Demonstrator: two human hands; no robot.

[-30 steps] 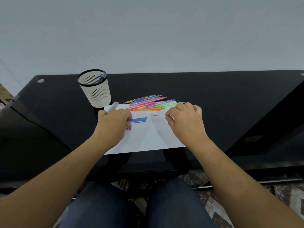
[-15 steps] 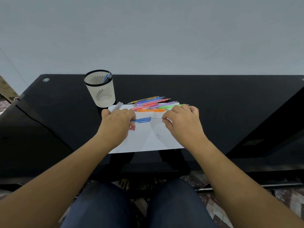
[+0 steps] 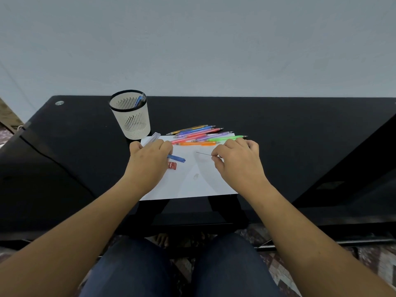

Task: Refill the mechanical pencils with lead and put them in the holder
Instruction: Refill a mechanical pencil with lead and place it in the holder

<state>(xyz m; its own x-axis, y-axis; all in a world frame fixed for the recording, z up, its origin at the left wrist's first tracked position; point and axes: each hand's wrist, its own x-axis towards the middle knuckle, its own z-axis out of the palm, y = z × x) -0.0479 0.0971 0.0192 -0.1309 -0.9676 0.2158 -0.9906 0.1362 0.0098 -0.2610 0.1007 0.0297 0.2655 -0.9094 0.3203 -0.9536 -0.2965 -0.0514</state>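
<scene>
Right hand [image 3: 237, 161] grip pinching thin lead [image 3: 203, 154], tip pointing left, apart from the blue pencil [image 3: 176, 158]. Left hand [image 3: 147, 161] grip curled round that pencil. Both over white paper [image 3: 192, 185] on desk [image 3: 300, 136]. Red case [image 3: 172, 165] just beside pencil. Coloured pencils [image 3: 199, 135] piled behind. Holder [image 3: 134, 123] back left, another pencil [image 3: 139, 101] inside.

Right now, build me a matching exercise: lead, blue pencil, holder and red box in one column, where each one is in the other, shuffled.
Things
1. lead
2. blue pencil
3. holder
4. red box

Places
A. gripped in the left hand
B. pinched by the right hand
C. lying on the paper, beside the left hand
D. upright on the table, beyond the paper's far left corner

Pairs: 1-B, 2-A, 3-D, 4-C
</scene>
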